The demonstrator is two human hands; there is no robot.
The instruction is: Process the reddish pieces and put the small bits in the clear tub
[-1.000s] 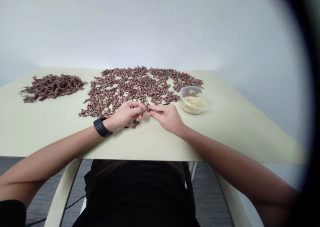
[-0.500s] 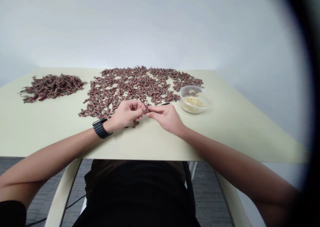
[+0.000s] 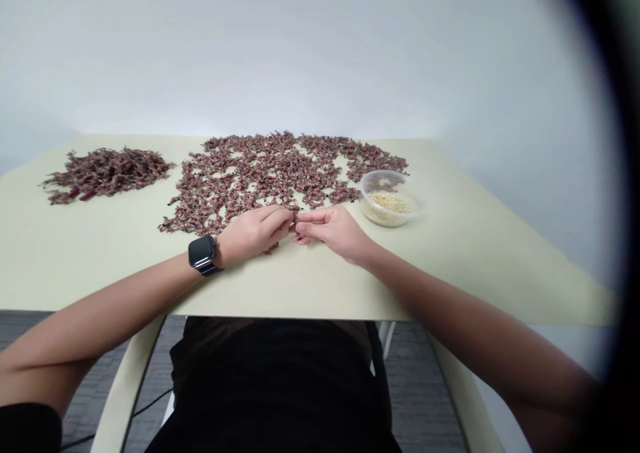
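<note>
My left hand (image 3: pixel 256 230) and my right hand (image 3: pixel 343 234) meet at the near edge of a wide spread of small reddish-brown pieces (image 3: pixel 260 166). Both hands are closed, fingertips pinched together around a small reddish-brown piece (image 3: pixel 295 218) that is largely hidden by the fingers. What exactly these pieces are is too small to tell. A round clear plastic bowl (image 3: pixel 387 221) stands to the right of my right hand, with tiny gold-coloured bits (image 3: pixel 391 203) in it. Below my left hand lies a loose brown piece (image 3: pixel 270 248).
At the left of the pale yellow table (image 3: pixel 100 260) lies a denser heap of similar brown pieces (image 3: pixel 115 170), with dark red items (image 3: pixel 88 194) at its front. A white wall (image 3: pixel 250 53) rises behind. My left wrist wears a black watch (image 3: pixel 203 250).
My left hand has rolled over, so its back and the watch face now point upward. The right fingers have curled slightly under. Both hands stay together at the same spot.
</note>
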